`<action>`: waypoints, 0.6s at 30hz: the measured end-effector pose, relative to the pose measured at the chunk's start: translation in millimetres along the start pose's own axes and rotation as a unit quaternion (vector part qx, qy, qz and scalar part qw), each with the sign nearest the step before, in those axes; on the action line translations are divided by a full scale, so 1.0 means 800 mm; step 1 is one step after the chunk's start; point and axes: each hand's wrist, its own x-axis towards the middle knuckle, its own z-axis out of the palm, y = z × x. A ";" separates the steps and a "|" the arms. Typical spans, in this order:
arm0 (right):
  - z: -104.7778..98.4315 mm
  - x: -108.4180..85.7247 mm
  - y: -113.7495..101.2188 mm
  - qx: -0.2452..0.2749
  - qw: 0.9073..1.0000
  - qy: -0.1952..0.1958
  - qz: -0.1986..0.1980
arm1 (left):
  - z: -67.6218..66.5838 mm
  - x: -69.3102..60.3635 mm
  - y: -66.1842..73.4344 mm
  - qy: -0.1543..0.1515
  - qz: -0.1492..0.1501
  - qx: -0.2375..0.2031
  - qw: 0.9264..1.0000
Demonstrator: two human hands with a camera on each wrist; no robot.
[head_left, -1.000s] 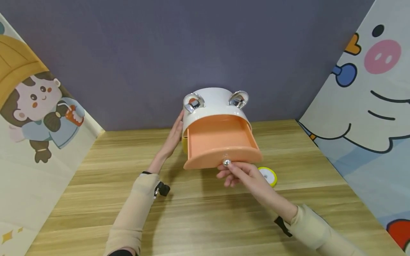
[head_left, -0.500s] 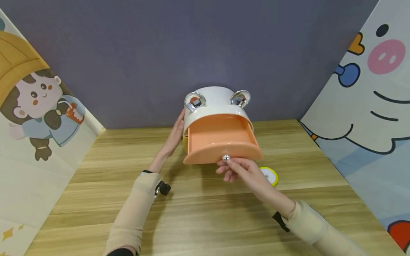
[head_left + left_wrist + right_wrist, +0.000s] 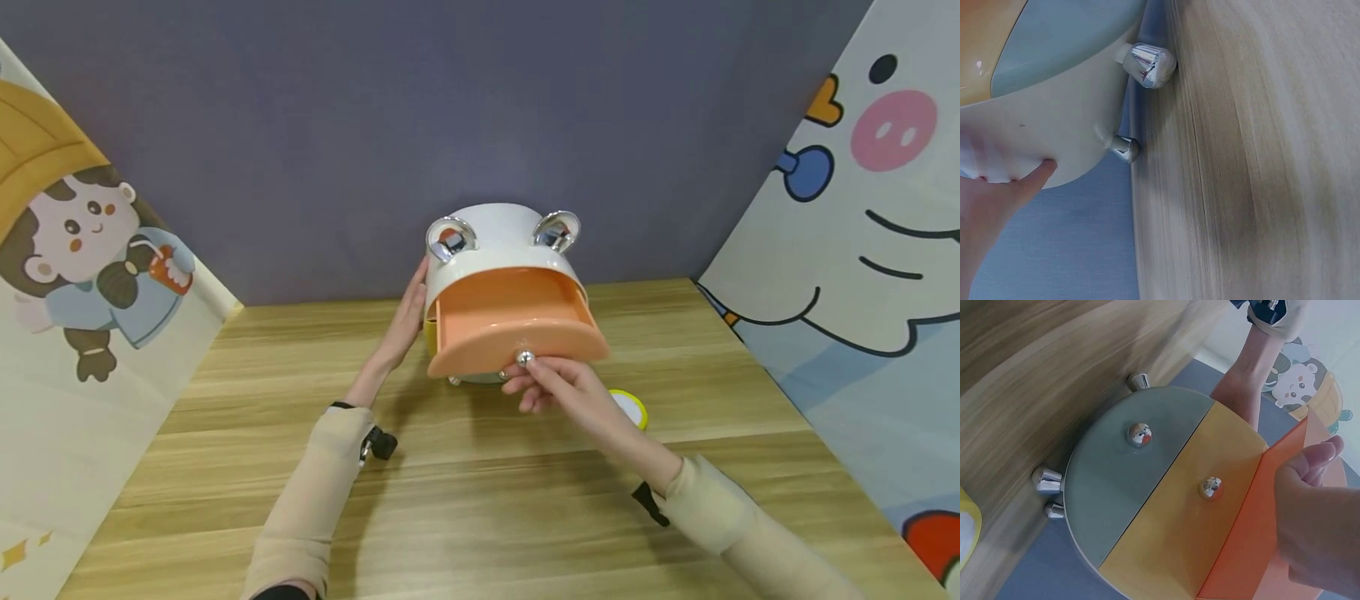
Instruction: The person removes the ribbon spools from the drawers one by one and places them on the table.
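Observation:
A round white cabinet point(image 3: 498, 233) stands on the table, with two chrome ear-like rings on its top. Its peach top drawer point(image 3: 517, 346) is pulled out, and no contents show inside. Below are a yellow drawer point(image 3: 1191, 500) and a grey-green drawer point(image 3: 1141, 462), both flush and fitted with chrome knobs. My right hand point(image 3: 562, 387) pinches the chrome knob point(image 3: 525, 358) of the peach drawer between thumb and fingers. Against the cabinet's left side rests my left hand point(image 3: 401, 329), its fingers fairly straight; in the left wrist view one fingertip touches the white wall.
A white disc with a yellow rim point(image 3: 630, 408) lies on the wooden table point(image 3: 465, 500), right of the cabinet and partly behind my right hand. Chrome feet point(image 3: 1150, 65) hold the cabinet up. A grey-blue wall point(image 3: 480, 108) rises behind, and printed panels flank both sides.
The peach drawer has slid partway back into the cabinet, with my right hand moving along on its knob. More of the grey-green drawer shows beneath it. My left hand stays in place.

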 end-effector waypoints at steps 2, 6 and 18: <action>-0.001 0.004 0.001 0.006 1.000 -0.003 -0.002 | 0.000 -0.001 -0.001 0.000 -0.001 -0.001 1.000; -0.002 0.010 0.003 0.015 1.000 -0.005 -0.001 | 0.000 -0.003 -0.002 -0.004 -0.004 0.000 1.000; -0.007 0.031 0.001 0.033 0.999 0.009 0.019 | 0.000 0.000 -0.002 0.002 0.004 0.009 1.000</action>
